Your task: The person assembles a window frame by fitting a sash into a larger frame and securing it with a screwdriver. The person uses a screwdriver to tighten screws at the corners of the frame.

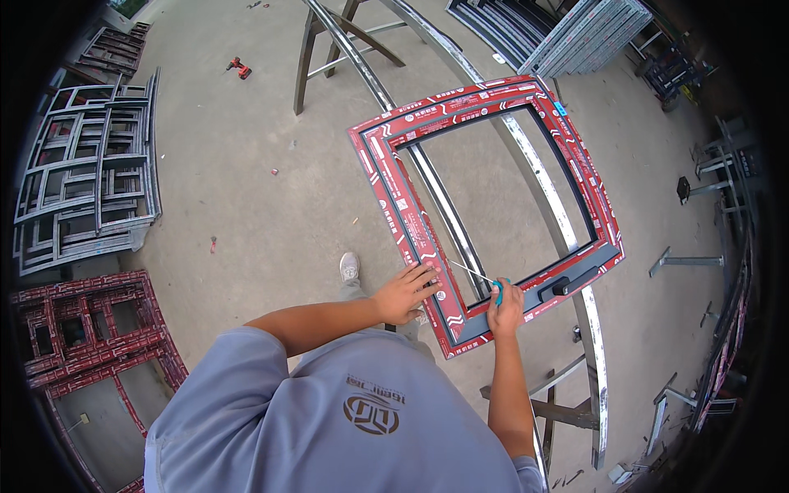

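Observation:
A square window frame (386, 177) wrapped in red protective film lies flat on two long metal rails (546, 185). My left hand (404, 292) rests flat on the frame's near left corner, fingers spread. My right hand (505, 306) is closed on a screwdriver with a teal handle (498, 289); its thin shaft (470, 271) slants up and left over the frame's inner near edge. A black window handle (567, 286) sits on the frame's near side, just right of my right hand.
Stacks of grey frames (86, 177) and red-filmed frames (82, 337) lie on the concrete floor at left. A red cordless drill (239, 68) lies far back. Metal trestles (329, 49) carry the rails. More profiles (575, 33) are stacked at back right. My shoe (349, 266) shows below.

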A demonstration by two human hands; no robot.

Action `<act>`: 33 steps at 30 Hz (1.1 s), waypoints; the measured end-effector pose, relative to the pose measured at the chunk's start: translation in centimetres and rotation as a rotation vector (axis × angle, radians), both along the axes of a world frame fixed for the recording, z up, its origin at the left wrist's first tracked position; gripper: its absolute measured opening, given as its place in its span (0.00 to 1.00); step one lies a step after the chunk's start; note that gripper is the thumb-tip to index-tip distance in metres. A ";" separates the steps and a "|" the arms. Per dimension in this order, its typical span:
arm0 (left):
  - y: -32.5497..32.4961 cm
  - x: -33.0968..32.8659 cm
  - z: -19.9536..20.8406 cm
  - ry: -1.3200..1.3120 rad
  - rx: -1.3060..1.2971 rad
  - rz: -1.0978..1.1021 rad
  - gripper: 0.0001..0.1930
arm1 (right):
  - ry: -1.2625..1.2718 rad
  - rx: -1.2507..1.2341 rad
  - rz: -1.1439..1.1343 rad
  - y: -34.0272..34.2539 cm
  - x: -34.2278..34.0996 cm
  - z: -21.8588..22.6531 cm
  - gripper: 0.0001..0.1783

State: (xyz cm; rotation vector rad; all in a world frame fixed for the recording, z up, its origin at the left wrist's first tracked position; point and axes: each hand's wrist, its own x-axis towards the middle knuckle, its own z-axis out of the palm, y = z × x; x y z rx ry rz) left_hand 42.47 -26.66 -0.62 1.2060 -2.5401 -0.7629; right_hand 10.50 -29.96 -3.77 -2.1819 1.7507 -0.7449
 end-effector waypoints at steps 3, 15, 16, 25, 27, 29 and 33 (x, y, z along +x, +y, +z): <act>-1.7 3.1 0.1 0.081 -0.022 0.056 0.43 | 0.002 0.034 -0.106 0.4 1.0 0.0 0.14; -15.8 24.8 -2.2 0.172 -0.047 0.229 0.41 | -0.675 0.147 -0.777 4.4 15.7 4.4 0.26; -17.5 26.1 -2.3 0.174 -0.062 0.267 0.41 | -0.644 0.164 -0.776 4.3 17.0 5.0 0.27; -31.5 27.2 -5.9 0.260 0.070 0.507 0.41 | -0.588 0.207 -0.795 -0.2 22.8 6.6 0.24; -32.5 26.9 -6.9 0.256 0.219 0.520 0.39 | -0.580 0.193 -0.754 -1.8 23.1 6.1 0.24; -33.1 27.0 -7.4 0.351 0.385 0.504 0.36 | -0.702 0.197 -0.733 -3.7 23.4 5.3 0.25; -34.0 27.8 -7.1 0.405 0.524 0.403 0.26 | -0.738 0.275 -0.678 -7.4 24.3 4.0 0.25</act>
